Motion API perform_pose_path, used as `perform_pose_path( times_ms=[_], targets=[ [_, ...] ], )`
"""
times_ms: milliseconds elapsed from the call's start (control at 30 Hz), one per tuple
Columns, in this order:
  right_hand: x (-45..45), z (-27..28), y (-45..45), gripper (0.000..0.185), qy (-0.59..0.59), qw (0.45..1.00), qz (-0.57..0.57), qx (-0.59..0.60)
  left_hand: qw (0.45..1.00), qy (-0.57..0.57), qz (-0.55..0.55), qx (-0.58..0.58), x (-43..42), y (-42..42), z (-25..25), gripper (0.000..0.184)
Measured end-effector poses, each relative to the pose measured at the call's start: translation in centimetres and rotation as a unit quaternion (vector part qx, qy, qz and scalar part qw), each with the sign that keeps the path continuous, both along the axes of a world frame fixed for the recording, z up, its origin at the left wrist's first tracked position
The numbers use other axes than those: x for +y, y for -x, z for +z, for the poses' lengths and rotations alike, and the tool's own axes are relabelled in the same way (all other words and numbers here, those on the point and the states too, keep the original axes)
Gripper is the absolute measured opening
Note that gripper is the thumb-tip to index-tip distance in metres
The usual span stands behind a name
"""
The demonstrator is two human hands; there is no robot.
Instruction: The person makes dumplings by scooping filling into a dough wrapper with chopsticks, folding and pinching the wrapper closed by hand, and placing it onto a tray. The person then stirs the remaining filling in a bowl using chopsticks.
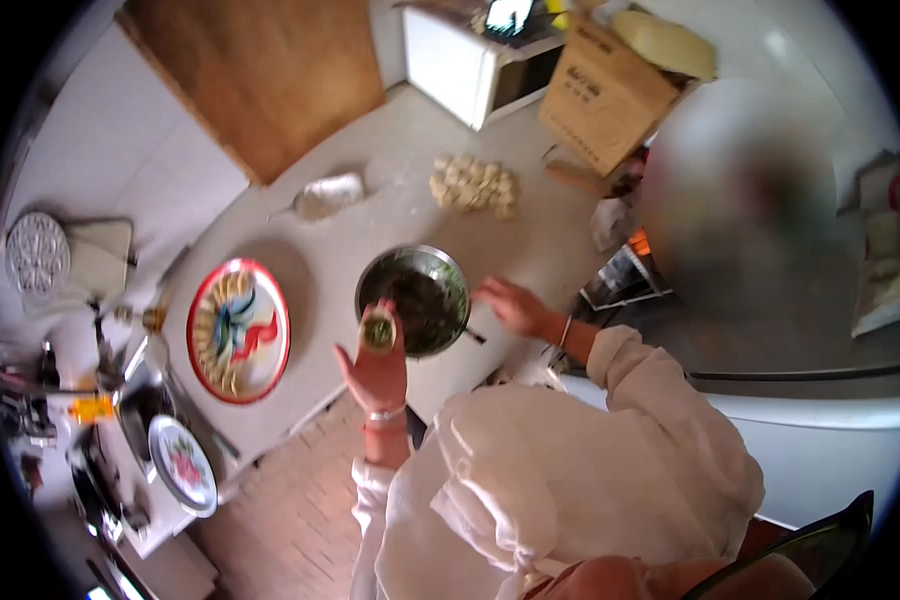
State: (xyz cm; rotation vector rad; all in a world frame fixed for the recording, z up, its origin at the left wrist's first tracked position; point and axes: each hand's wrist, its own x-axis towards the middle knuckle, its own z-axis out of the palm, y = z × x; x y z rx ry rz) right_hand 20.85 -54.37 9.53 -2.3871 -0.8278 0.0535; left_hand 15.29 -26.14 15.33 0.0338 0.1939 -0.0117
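My left hand (374, 372) is palm up over the near left rim of a steel mixing bowl (362, 284), its thumb out to the side. On its fingers rests a round dumpling wrapper (369, 340) with green filling in the middle. The bowl holds a dark green filling (420, 295), and a dark utensil handle (476, 337) sticks out over its right rim. Just right of the bowl, my right hand (513, 305) has its fingers loosely stretched, with nothing visible in them. To the left, a red-rimmed plate (284, 335) carries a curved row of folded dumplings (206, 335).
Several pale dough pieces (473, 186) lie behind the bowl, with a metal scoop (328, 196) farther left. A cardboard box (605, 95) and a white appliance (450, 65) stand at the back. A floral plate (210, 487) is by the sink at lower left.
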Motion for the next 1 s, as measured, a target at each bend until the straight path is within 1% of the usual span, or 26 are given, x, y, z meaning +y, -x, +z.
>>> perform_pose_path(
  times_ms=[33,67,133,233,333,367,467,567,667,767,867,933,1000],
  targets=[
    [-0.1,-0.2,0.2,0.058,-0.008,0.997,0.052,-0.048,1.0,-0.017,-0.005,-0.014,0.1,0.0,-0.1,0.076],
    [-0.3,-0.7,0.7,0.066,0.043,0.993,0.081,-0.079,0.999,-0.035,-0.013,-0.029,0.1,-0.1,0.0,0.074],
    [0.4,-0.1,1.5,0.064,0.072,0.978,0.129,-0.149,0.999,-0.047,-0.018,-0.021,-0.3,-0.1,0.5,0.074],
    [1.7,1.5,2.1,0.057,0.082,0.976,0.157,-0.126,0.996,-0.079,-0.03,-0.012,-0.8,-0.4,0.5,0.076],
    [2.9,0.5,1.8,0.053,0.034,0.977,0.182,-0.103,0.995,-0.095,-0.036,-0.013,-1.2,-0.2,0.8,0.075],
    [3.2,0.1,1.6,0.041,0.03,0.976,0.177,-0.12,0.994,-0.098,-0.037,-0.014,-1.4,-0.2,0.8,0.075],
    [4.2,-1.9,0.5,0.028,-0.049,0.982,0.15,-0.107,0.994,-0.1,-0.04,-0.013,-1.8,-0.1,0.8,0.075],
    [5.1,-0.4,-0.4,0.019,-0.057,0.987,0.118,-0.095,0.994,-0.096,-0.041,-0.014,-2.2,-0.1,0.8,0.075],
    [5.9,-0.3,-0.9,0.019,-0.04,0.988,0.099,-0.108,0.994,-0.096,-0.042,-0.029,-2.7,-0.3,1.0,0.074],
    [5.3,-1.3,-1.0,0.023,0.014,0.995,0.099,-0.017,0.994,-0.094,-0.035,-0.039,-2.4,-0.3,0.7,0.074],
    [3.8,-0.9,0.0,0.026,-0.039,0.995,0.088,-0.038,0.995,-0.088,-0.021,-0.031,-2.3,0.0,0.5,0.074],
    [3.2,1.4,0.9,0.027,-0.024,0.996,0.08,-0.028,0.996,-0.086,-0.016,-0.024,-2.2,0.3,0.4,0.074],
    [3.1,1.9,1.6,0.028,-0.019,0.997,0.066,-0.026,0.996,-0.088,-0.014,-0.022,-2.3,0.4,0.2,0.074]
  ],
)
